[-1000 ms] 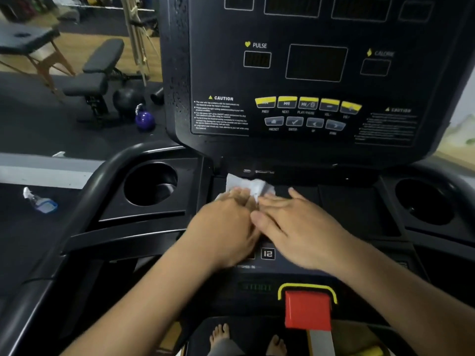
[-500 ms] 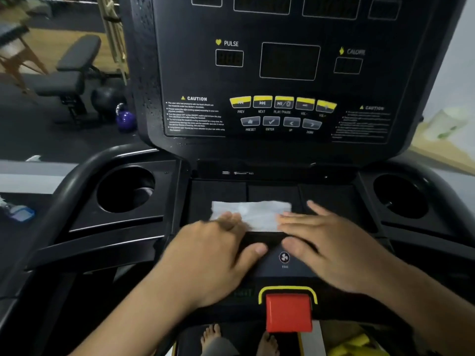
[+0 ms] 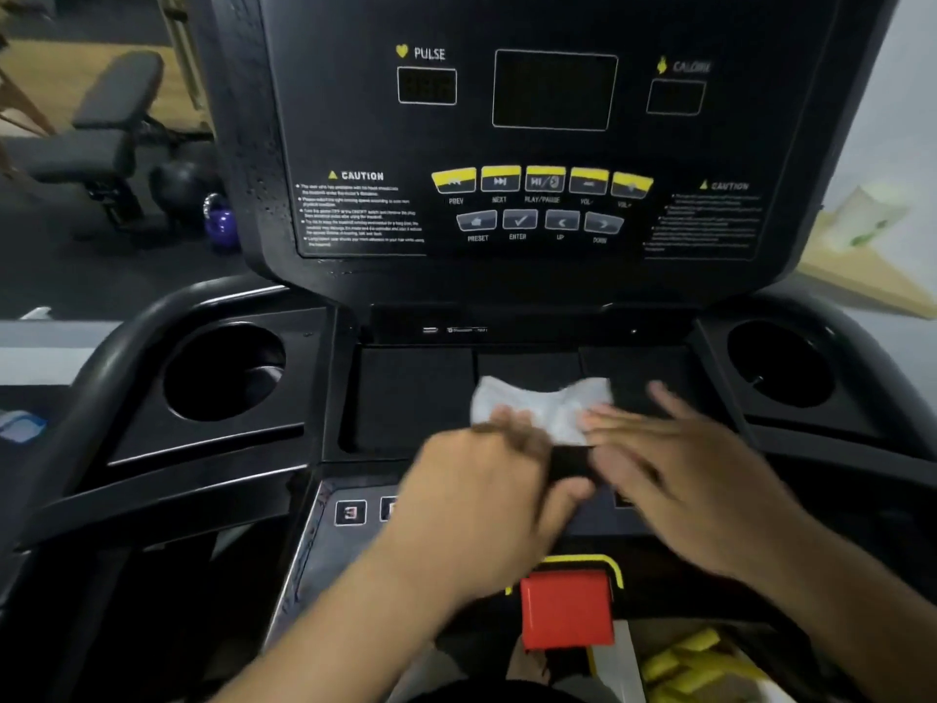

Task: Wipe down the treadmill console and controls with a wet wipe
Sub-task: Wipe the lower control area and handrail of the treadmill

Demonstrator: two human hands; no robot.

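Both on wipe [image 3: 545,405], spread over console [image 3: 416,393] tray: left hand [image 3: 487,479] fingers bunched on its left end, right hand [image 3: 674,479] fingers splayed, flat on its right end.

Both hands [image 3: 583,479] motion-blurred, grip on wet wipe [image 3: 545,405] unclear. Keypad [image 3: 351,512] mostly hidden under left hand. Caution text [image 3: 361,215] unreadable.

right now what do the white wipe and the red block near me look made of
White wipe: thin, limp nonwoven cloth by the look, since it bunches and creases under both hands; wetness cannot be judged through the blur. Red block: seemingly hard moulded plastic, smooth with a slight sheen and crisp edges.
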